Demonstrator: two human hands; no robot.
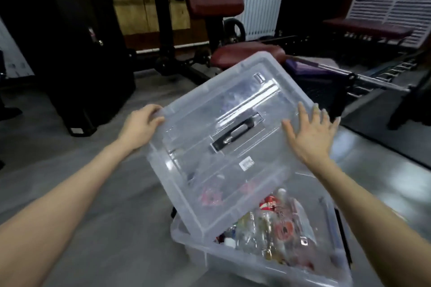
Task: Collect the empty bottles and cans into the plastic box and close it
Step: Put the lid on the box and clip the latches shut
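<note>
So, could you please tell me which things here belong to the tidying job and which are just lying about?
Part of the job: lid, plastic box, bottles and cans, left hand, right hand.

Just lying about: red padded bench, radiator, metal bar.

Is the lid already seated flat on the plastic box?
No. The lid is tilted above the plastic box, gripped at its edge by the left hand, leaving the bottles and cans uncovered.
</note>
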